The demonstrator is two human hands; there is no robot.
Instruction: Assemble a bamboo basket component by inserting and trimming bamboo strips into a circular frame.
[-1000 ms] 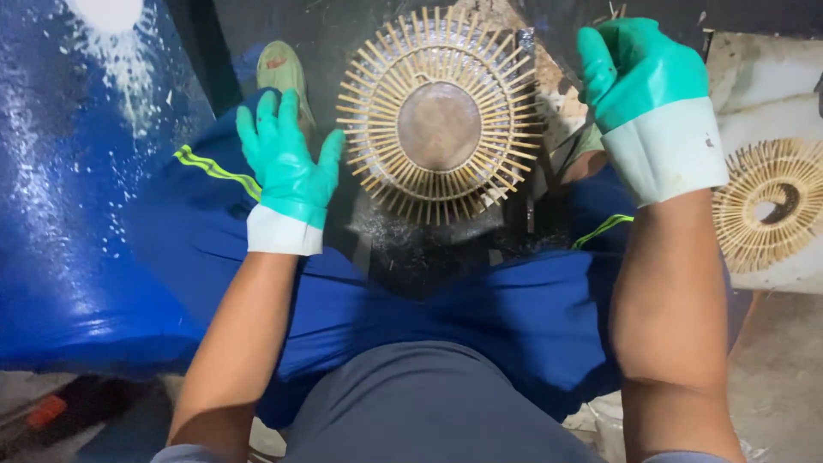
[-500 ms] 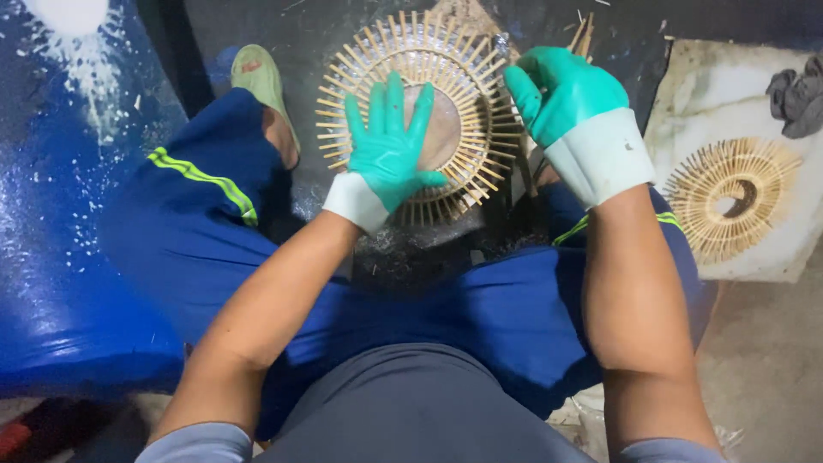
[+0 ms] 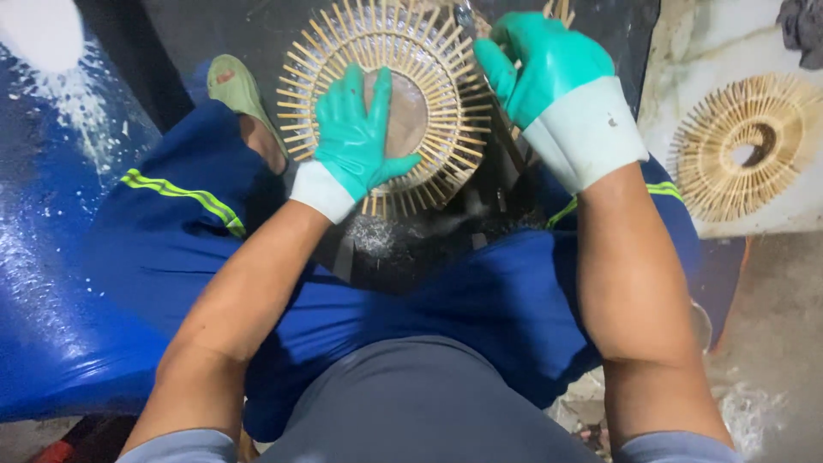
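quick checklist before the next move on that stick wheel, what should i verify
1. Left hand flat on the stick wheel, pinning it: ok.
2. Right hand at the wheel's right rim: ok. What it grips there: cannot tell, the glove hides it.
3. Both gloves on and whole: ok, no tears visible.
4. Sticks evenly fanned around the hub: ok where visible; the part under the left hand and the top edge: cannot tell.
5. Second wheel on the pale board at right, out of the arms' way: ok.
6. Foot in the green sandal near the wheel's left rim: apart from it, ok.
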